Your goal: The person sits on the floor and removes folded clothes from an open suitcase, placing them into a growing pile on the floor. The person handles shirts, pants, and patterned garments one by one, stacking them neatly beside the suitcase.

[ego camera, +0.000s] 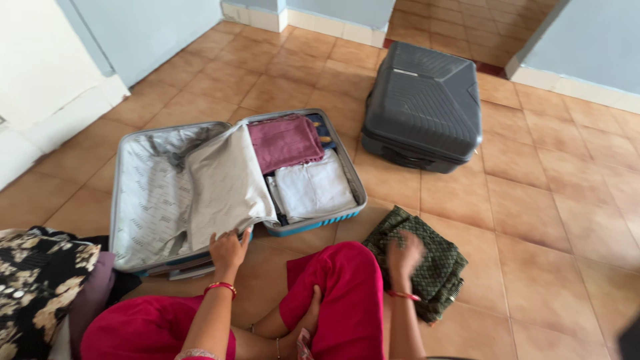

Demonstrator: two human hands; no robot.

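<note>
The person sat cross-legged on the tiled floor (547, 220). The left hand (228, 250) lay open, fingers spread on the grey divider flap (223, 183) at the near rim of the open suitcase (143, 193). The right hand (404, 253), blurred, rested loosely open on a folded green patterned cloth (437, 267) beside the knee. Folded maroon and white clothes (297, 167) filled the case's right half. Farther off stood a closed dark grey suitcase (423, 107) near pale blue walls (143, 27).

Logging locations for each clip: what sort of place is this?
Probably a room in a home: a tiled floor with pale walls, an open suitcase of folded clothes, and a closed grey suitcase. The person sits on the floor, right hand on a green folded cloth.
</note>
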